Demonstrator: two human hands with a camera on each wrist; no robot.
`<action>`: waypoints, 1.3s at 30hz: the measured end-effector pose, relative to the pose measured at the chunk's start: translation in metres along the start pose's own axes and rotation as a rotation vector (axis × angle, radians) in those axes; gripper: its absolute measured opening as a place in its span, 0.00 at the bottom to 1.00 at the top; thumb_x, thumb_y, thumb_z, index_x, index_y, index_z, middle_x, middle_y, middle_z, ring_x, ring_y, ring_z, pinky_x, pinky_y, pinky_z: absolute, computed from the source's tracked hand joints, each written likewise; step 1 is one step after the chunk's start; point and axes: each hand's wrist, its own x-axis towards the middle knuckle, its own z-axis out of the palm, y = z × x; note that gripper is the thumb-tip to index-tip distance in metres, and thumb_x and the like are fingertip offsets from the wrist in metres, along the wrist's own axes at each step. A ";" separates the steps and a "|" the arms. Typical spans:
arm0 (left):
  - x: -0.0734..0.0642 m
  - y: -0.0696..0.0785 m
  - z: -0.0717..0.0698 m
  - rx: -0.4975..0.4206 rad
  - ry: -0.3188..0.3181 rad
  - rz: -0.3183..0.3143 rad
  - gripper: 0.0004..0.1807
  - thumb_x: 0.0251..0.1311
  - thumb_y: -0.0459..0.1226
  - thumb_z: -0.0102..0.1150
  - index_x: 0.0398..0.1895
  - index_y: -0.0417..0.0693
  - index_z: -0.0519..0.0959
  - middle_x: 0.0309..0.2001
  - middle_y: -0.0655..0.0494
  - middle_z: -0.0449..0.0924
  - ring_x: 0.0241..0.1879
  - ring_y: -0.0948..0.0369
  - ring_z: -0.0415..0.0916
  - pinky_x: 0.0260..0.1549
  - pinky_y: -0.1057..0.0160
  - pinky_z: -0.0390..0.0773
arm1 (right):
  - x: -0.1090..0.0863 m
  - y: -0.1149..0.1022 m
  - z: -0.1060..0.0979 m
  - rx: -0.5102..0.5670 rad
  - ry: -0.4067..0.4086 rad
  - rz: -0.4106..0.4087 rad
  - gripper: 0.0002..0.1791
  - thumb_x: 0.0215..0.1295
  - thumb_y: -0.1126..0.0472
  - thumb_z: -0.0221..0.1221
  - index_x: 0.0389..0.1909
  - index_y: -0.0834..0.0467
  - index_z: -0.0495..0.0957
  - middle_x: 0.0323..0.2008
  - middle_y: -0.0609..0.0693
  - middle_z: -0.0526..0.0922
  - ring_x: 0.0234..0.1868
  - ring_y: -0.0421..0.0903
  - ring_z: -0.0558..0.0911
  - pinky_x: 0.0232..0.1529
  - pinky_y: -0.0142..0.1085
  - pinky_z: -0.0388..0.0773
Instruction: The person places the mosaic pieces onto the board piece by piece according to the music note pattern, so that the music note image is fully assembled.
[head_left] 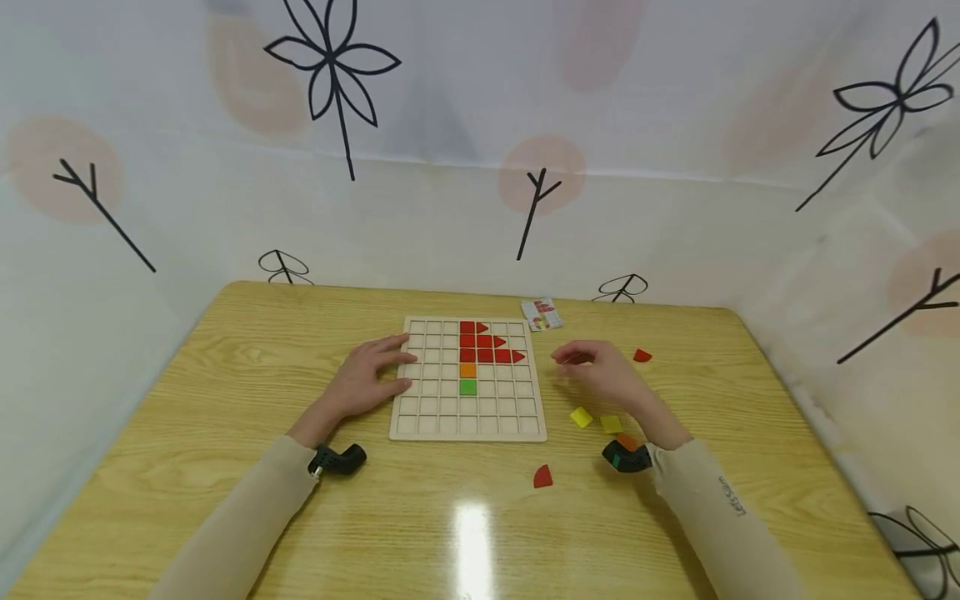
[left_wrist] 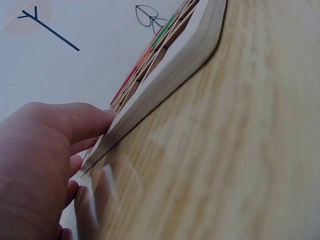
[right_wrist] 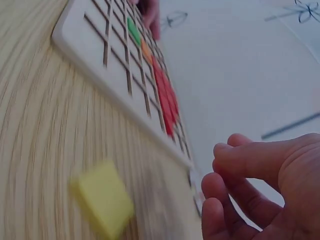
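A pale wooden grid board (head_left: 431, 421) lies on the table. Its cells hold red pieces (head_left: 485, 342) in three rows, then an orange square (head_left: 468, 370) and a green square (head_left: 468, 387) below. My left hand (head_left: 367, 377) rests at the board's left edge, fingertips and thumb spread along the rim; in the left wrist view the thumb (left_wrist: 90, 120) touches that edge. Off the right side of the board, my right hand (head_left: 600, 372) hovers with fingers loosely bent. No piece shows between its thumb and fingertips in the right wrist view.
Two yellow squares (head_left: 581, 417) and an orange piece (head_left: 627, 442) lie near the right wrist. Red quarter-round pieces sit apart, one in front (head_left: 543, 477), one farther right (head_left: 642, 356). A pattern card (head_left: 542, 314) lies behind the board's far right corner.
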 end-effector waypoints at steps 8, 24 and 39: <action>0.000 0.001 0.001 0.001 -0.006 -0.014 0.23 0.63 0.45 0.64 0.60 0.49 0.81 0.73 0.47 0.64 0.69 0.42 0.60 0.67 0.38 0.54 | -0.030 0.041 -0.044 -0.091 0.005 0.038 0.14 0.69 0.63 0.62 0.51 0.64 0.82 0.47 0.58 0.84 0.47 0.53 0.80 0.41 0.35 0.79; 0.000 0.004 -0.001 -0.018 -0.018 -0.020 0.22 0.64 0.45 0.64 0.60 0.50 0.81 0.73 0.48 0.63 0.71 0.43 0.59 0.68 0.38 0.52 | -0.059 0.067 -0.080 -0.141 -0.181 -0.092 0.15 0.60 0.68 0.69 0.48 0.65 0.83 0.49 0.60 0.80 0.44 0.52 0.77 0.42 0.32 0.76; 0.000 0.002 -0.001 -0.008 -0.013 -0.012 0.22 0.64 0.45 0.64 0.59 0.50 0.81 0.73 0.48 0.63 0.70 0.43 0.60 0.68 0.38 0.53 | -0.045 0.058 -0.063 -0.220 -0.241 0.026 0.09 0.66 0.62 0.65 0.43 0.62 0.80 0.41 0.51 0.79 0.39 0.47 0.73 0.43 0.41 0.73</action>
